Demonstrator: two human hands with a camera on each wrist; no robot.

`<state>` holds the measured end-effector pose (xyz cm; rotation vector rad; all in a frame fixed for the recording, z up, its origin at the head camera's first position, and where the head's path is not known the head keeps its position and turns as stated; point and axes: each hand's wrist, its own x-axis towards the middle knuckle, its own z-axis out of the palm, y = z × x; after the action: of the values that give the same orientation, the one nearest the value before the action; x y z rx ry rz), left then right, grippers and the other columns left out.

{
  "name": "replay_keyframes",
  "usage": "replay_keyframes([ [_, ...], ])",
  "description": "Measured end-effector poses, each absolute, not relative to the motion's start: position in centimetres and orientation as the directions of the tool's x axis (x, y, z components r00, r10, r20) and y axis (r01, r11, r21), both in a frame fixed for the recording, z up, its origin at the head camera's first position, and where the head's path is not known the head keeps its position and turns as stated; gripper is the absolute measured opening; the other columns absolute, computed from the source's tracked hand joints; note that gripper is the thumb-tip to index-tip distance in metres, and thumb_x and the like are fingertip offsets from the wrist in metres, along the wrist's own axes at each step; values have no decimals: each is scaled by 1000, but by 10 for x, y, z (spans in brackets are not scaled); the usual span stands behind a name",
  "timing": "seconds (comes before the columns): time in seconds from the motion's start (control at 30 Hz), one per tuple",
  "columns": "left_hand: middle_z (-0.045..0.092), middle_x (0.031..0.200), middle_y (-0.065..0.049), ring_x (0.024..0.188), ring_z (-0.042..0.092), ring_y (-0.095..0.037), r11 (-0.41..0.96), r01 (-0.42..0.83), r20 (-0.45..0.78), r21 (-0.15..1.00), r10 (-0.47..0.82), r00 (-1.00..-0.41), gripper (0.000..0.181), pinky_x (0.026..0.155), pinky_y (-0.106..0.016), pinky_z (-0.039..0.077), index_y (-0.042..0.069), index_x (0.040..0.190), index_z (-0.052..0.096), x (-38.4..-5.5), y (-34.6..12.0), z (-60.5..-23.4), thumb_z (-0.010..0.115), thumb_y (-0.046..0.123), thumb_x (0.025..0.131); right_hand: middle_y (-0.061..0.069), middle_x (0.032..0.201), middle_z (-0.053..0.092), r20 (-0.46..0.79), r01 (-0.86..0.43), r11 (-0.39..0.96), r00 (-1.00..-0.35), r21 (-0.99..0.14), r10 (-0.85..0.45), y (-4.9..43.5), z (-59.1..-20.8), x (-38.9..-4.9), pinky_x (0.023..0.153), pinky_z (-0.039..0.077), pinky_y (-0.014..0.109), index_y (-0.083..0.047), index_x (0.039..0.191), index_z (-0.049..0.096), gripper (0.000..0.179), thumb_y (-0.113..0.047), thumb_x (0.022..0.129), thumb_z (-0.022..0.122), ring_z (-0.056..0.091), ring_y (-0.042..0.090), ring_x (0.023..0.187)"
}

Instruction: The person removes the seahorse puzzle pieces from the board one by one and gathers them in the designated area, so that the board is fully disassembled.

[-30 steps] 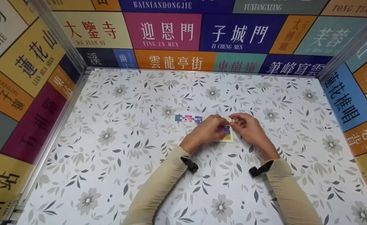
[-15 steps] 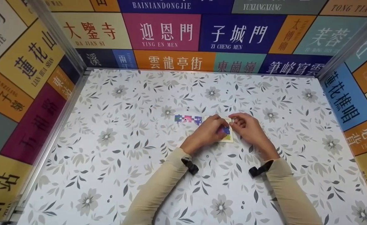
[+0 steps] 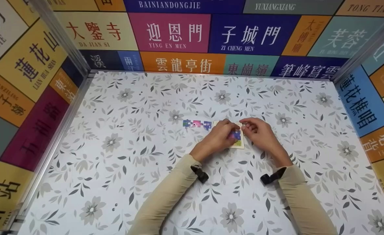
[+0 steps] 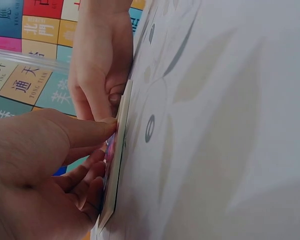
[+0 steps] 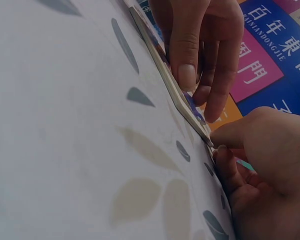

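Observation:
A small jigsaw puzzle board (image 3: 243, 144) with a cream border lies flat on the table, its colourful picture partly covered by my left hand (image 3: 215, 136). The thumb and bent fingertips of that hand rest on the picture side, and no loose piece shows between them. My right hand (image 3: 258, 131) pinches the board's upper right corner between thumb and forefinger, the other fingers curled in. From the right wrist view, the board's pale edge (image 5: 162, 75) runs along the tabletop. Left of the board lie a green-and-blue puzzle piece (image 3: 186, 123), a pink piece (image 3: 196, 123) and a purple-blue piece (image 3: 207, 125) in a row.
The table (image 3: 139, 182) wears a white cover printed with grey flowers and leaves. Panels with coloured name blocks (image 3: 178, 34) stand along the back and both sides, joined by metal corner posts. A black strap with a small camera (image 3: 201, 174) sits on each wrist.
My left hand has shifted very slightly, its fingers drawing back a little and showing more of the picture. The right hand, the board and the loose pieces stay where they were.

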<state>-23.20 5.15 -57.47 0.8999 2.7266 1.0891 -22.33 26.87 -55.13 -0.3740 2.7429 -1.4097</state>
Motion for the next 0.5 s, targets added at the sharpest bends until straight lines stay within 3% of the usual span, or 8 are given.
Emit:
replay_keyframes([
  [0.27,65,128,-11,121,60,-27,598,477,107,644,547,-830,37,105,-35,52,8,133,74,-210,45,-531,79,15,96,13,103,70,79,-200,587,-971,-784,-225,268,-550,-223,73,51,15,-7,130,75,27,-6,105,66,64,17,87],
  [0.5,65,127,-11,121,60,-27,583,497,148,642,542,-827,37,103,-36,52,9,130,74,-211,46,-534,77,11,94,14,102,70,91,-201,576,-973,-793,-214,267,-550,-222,74,51,14,-7,130,76,27,-8,104,69,64,14,86],
])
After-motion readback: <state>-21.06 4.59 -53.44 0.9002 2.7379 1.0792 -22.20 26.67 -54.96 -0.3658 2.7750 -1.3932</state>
